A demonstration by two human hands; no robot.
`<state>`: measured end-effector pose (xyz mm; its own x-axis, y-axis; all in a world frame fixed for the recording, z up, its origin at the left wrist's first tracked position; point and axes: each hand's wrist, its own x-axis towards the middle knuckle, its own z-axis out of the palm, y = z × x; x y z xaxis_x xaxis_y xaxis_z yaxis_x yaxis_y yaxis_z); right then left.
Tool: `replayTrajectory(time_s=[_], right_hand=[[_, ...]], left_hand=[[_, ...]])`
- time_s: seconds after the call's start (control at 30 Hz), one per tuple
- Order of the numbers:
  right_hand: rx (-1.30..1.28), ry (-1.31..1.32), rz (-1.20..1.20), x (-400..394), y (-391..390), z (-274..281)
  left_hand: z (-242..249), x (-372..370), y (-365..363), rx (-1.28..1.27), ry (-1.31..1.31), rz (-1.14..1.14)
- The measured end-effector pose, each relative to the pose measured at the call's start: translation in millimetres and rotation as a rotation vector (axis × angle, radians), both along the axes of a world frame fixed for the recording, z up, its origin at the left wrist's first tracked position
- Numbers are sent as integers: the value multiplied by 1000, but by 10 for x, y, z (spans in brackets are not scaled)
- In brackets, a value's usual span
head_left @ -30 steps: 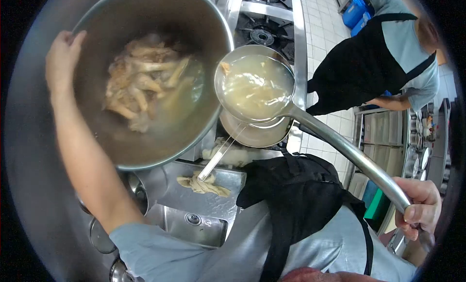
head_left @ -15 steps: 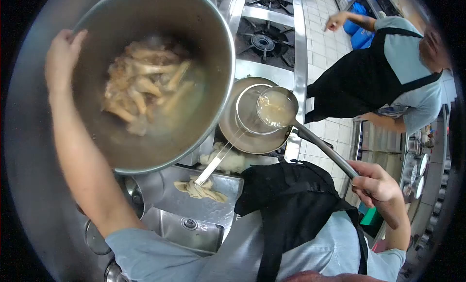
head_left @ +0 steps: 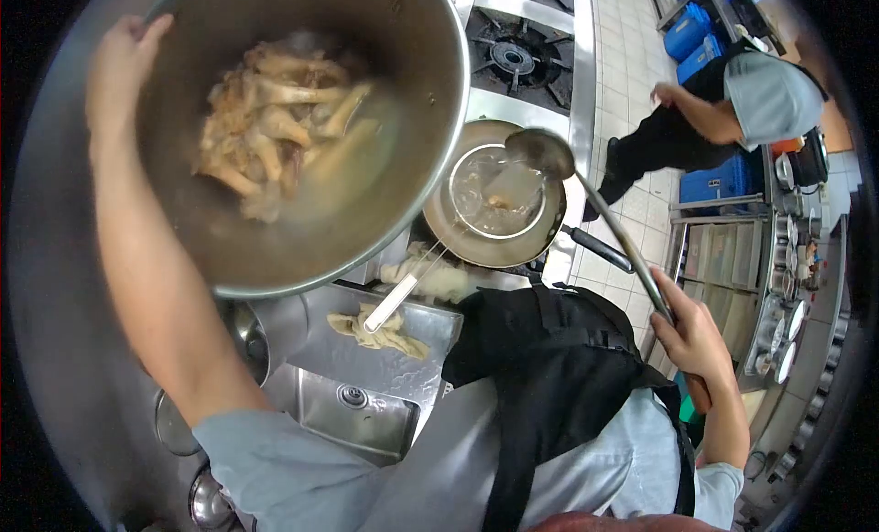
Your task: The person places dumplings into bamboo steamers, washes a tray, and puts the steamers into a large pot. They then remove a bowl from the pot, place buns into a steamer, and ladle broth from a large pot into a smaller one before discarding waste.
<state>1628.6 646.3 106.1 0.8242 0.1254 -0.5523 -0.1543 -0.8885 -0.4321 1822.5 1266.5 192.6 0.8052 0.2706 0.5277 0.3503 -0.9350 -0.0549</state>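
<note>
My left hand grips the far left rim of a big metal stockpot, thumb at the rim. Inside the pot lie several boiled bones in cloudy broth. My right hand is closed round the handle of a ladle. The ladle's bowl is tipped over a round strainer, and cloudy liquid is falling into it. This strainer sits in a frying pan on the stove; its white handle points toward me, over a sink's drainboard.
Gas burners lie beyond the pan. Below the pot are a steel sink and a crumpled yellow cloth. A co-worker in a black apron stands bent over in the aisle at right, near blue bins and shelves of pans.
The ladle, level and full of broth before, has tipped, and its liquid is running into the strainer. My right hand has turned with it. The co-worker has moved away and bent over.
</note>
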Motion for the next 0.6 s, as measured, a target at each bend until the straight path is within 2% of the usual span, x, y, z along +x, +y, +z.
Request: replayTrajectory(time_s=[0.07,0.13,0.2,0.23,0.27,0.3,0.33,0.37,0.4,0.47,0.5,0.57,0.6], right_hand=[[14,-37,0,-90,-196,94],[124,-423,70,-195,-436,106],[287,-341,-299,-212,-199,519],[330,-317,-277,-180,-275,638],[278,-433,-219,-151,-257,727],[263,-383,-148,-115,-254,885],[242,-327,-81,-45,-258,992],[269,-454,79,47,-272,926],[268,-452,87,151,-151,1010],[17,-272,377,365,259,1247],[16,-271,385,449,476,1245],[15,-232,650,608,885,1206],[18,-233,660,675,1006,1149]], left_hand=[[-10,0,-2,5,-15,1],[-11,-8,82,71,-22,-19],[6,-77,-81,33,-38,6],[11,-68,-54,45,-24,21],[53,-108,-169,54,-9,31],[66,-209,-306,60,-14,46],[108,-385,-718,-23,-120,49],[131,-483,-964,-107,-227,50],[131,-510,-994,-110,-226,58],[132,-577,-1014,-89,-238,23],[159,-595,-1024,-90,-238,31],[220,-620,-1025,-162,-197,44],[206,-648,-1035,-159,-199,54]])
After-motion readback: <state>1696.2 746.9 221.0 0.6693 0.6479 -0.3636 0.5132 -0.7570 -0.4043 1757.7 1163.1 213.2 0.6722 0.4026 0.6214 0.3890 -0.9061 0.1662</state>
